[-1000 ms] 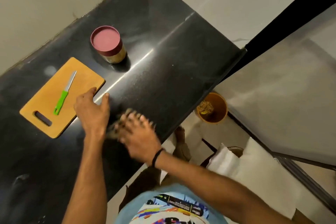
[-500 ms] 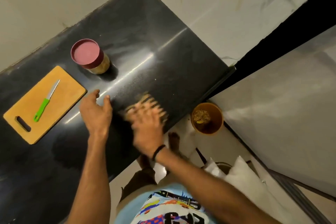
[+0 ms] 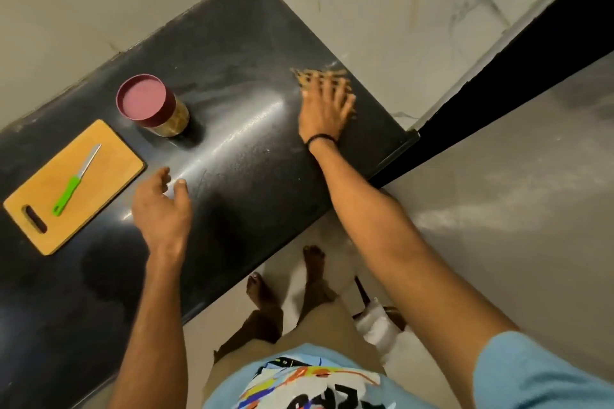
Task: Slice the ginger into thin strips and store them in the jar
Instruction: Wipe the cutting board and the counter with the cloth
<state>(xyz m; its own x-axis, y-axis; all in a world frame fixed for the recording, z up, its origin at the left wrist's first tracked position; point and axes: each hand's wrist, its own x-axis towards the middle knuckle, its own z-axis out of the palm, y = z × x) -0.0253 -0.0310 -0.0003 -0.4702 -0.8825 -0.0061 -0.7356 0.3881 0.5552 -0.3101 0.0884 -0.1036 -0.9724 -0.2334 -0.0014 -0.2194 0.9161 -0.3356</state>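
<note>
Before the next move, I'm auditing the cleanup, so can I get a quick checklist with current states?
1. Jar lid on: ok.
2. Knife lying on the cutting board, untouched: ok.
3. Left hand free, holding nothing: ok.
4. Right hand flat on the counter: ok.
5. Tan blur at its fingertips, what it is: cannot tell.
6. What the jar holds: cannot tell.

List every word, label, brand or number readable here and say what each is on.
Nothing can be read for certain.
On the T-shirt: large dark letters in the print, cut off by the frame edge, unreadable.
On the jar: no label shows.
On the knife and the cutting board: no markings show.
</note>
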